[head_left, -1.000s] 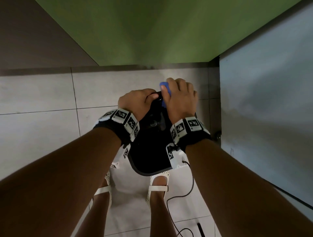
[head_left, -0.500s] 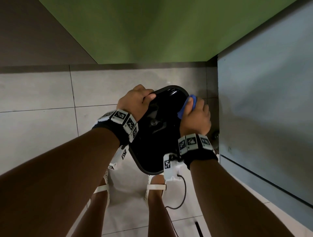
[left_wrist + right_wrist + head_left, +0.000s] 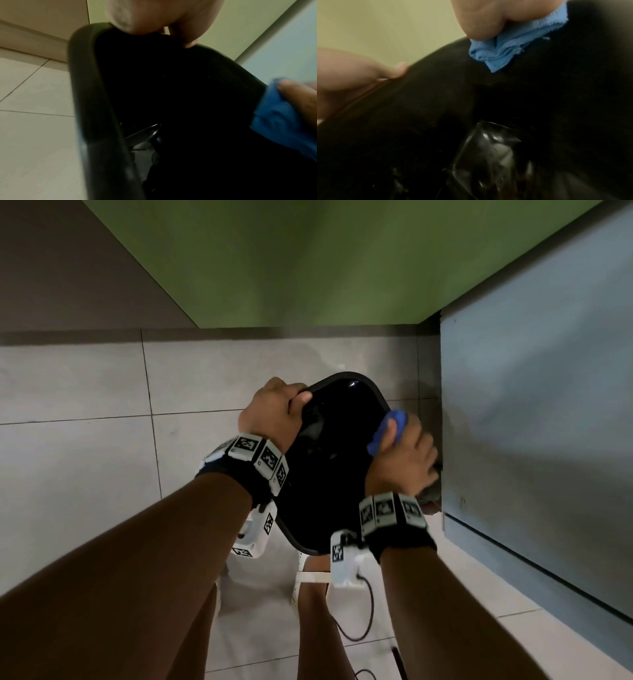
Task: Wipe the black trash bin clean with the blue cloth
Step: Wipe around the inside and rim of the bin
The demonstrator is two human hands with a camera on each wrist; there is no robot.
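Observation:
The black trash bin (image 3: 342, 419) stands open on the tiled floor between my arms, its rounded rim toward me. My left hand (image 3: 274, 412) grips the rim at the far left corner, thumb inside (image 3: 190, 43). On the bin's right rim, my right hand (image 3: 400, 453) holds the folded blue cloth (image 3: 390, 429) and presses it against the edge. In the right wrist view the cloth (image 3: 508, 51) sits bunched under my fingers on the black wall. In the left wrist view the cloth (image 3: 281, 119) shows at the right edge. A shiny black liner (image 3: 488, 148) lies inside the bin.
A grey-blue cabinet panel (image 3: 534, 440) stands close on the right of the bin. A green wall (image 3: 308, 261) rises behind. My feet in white sandals (image 3: 308, 577) are just in front of the bin, with a black cable (image 3: 366, 621) trailing on the floor tiles.
My right hand has slid the blue cloth from the bin's far rim round to its right edge and toward me. My left hand has kept its grip on the rim.

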